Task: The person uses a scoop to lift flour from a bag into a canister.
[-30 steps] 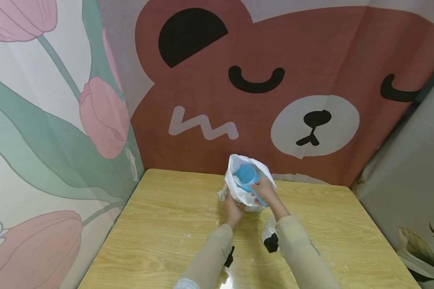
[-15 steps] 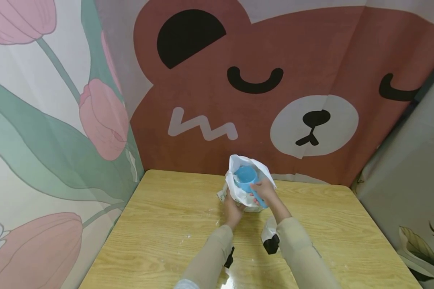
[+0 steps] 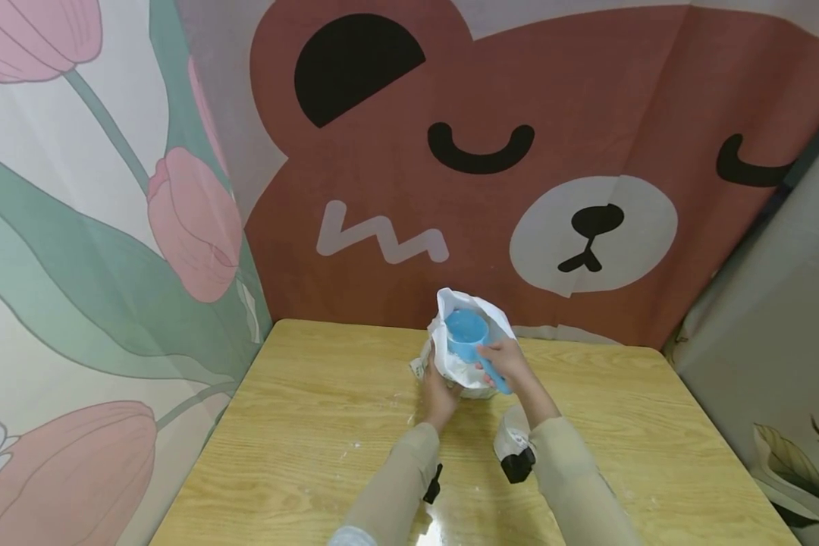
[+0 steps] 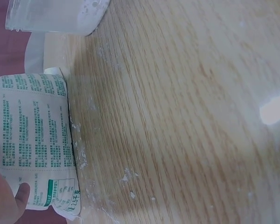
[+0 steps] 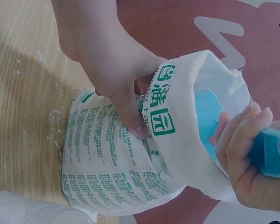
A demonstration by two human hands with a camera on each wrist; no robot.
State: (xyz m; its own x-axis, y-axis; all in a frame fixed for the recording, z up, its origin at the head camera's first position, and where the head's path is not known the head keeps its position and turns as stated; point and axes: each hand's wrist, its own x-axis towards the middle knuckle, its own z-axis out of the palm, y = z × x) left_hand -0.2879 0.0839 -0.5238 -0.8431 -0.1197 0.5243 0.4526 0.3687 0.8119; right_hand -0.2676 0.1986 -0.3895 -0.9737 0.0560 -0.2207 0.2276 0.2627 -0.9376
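A white paper bag with green print, holding white powder, stands with its top gaping near the table's far edge. My left hand grips its near left side; in the right wrist view the left thumb presses into the paper. Only part of that hand appears in the left wrist view. My right hand holds a blue scoop by its handle. The scoop's cup is inside the bag's mouth; its contents cannot be made out.
A translucent plastic container stands on the wooden table, partly behind my right forearm in the head view. White powder specks dot the tabletop. A bear-print curtain hangs right behind the table.
My right hand and the scoop have shifted slightly to the right. The bag's rim has moved a little with them. My left hand keeps its place on the bag.
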